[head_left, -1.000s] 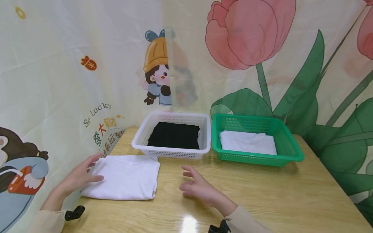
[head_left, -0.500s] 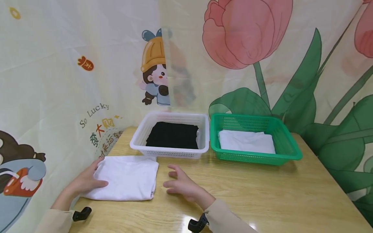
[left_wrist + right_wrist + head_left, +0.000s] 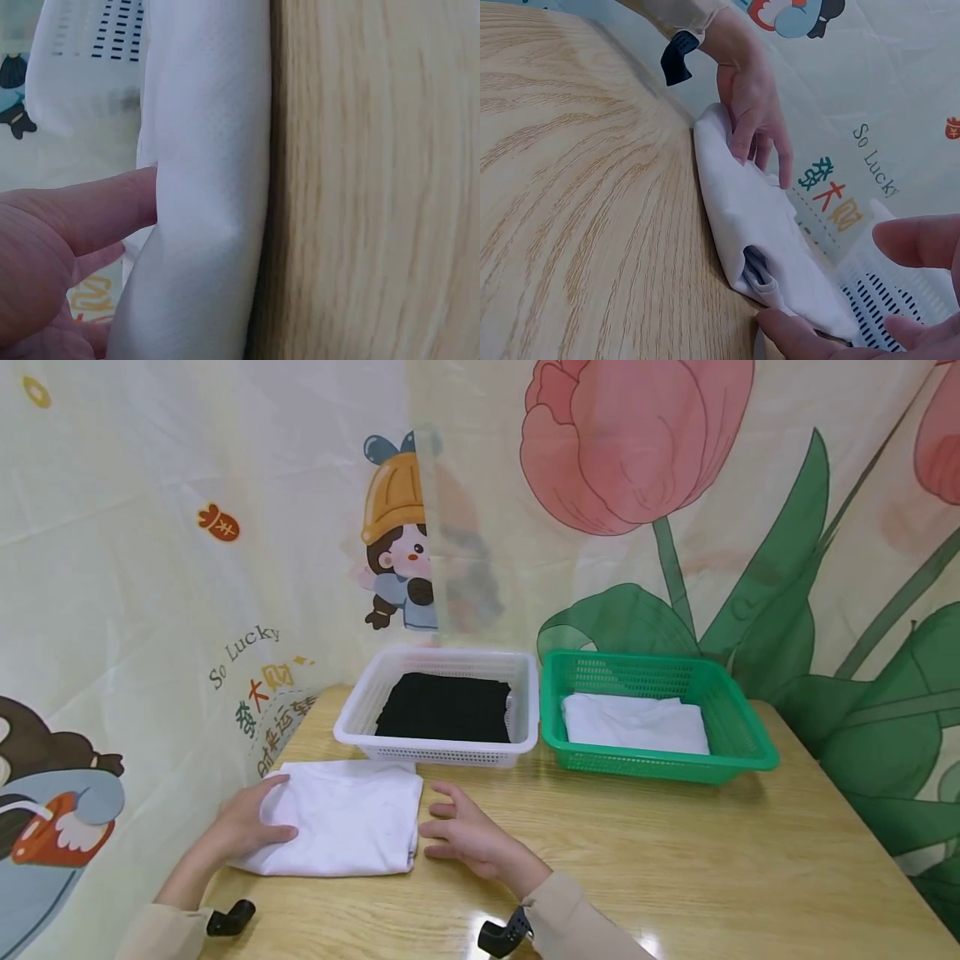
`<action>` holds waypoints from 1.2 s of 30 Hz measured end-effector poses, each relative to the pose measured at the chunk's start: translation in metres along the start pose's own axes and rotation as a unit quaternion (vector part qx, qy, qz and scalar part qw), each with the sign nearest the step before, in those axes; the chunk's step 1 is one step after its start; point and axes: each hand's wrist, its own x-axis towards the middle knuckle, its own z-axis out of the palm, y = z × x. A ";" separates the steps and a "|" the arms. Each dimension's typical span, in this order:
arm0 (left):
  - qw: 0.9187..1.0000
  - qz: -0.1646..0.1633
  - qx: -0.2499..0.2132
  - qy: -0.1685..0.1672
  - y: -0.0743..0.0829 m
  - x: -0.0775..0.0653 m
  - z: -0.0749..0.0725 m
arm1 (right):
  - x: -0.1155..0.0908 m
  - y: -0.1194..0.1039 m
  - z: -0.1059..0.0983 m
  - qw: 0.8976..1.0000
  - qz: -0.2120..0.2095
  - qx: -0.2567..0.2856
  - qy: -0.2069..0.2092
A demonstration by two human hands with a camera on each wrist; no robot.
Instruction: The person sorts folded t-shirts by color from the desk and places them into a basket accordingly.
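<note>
White cloth [image 3: 341,817] now sits nearer the right hand [image 3: 465,839]; both hands, the left hand [image 3: 251,828] at nine o'clock, press its edges with straight fingers, squaring the fold.

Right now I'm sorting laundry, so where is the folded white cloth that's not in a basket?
In the head view the cloth lies on the table's near left, before the white basket, between both hands.
</note>
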 end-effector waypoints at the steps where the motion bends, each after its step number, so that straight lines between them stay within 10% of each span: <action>1: 1.000 -0.007 0.006 -0.001 0.001 0.000 0.000 | 0.001 0.000 0.001 1.000 0.001 0.004 0.000; 9: 0.996 -0.053 -0.056 -0.048 0.012 -0.002 -0.004 | 0.009 0.002 0.008 0.999 0.000 0.037 0.001; 17: 0.968 -0.031 -0.212 -0.128 0.017 -0.004 0.001 | 0.017 0.004 0.007 0.998 0.021 0.061 0.019; 36: 0.968 -0.039 -0.218 -0.118 0.018 -0.013 -0.006 | 0.021 -0.002 0.016 0.995 -0.013 -0.098 0.007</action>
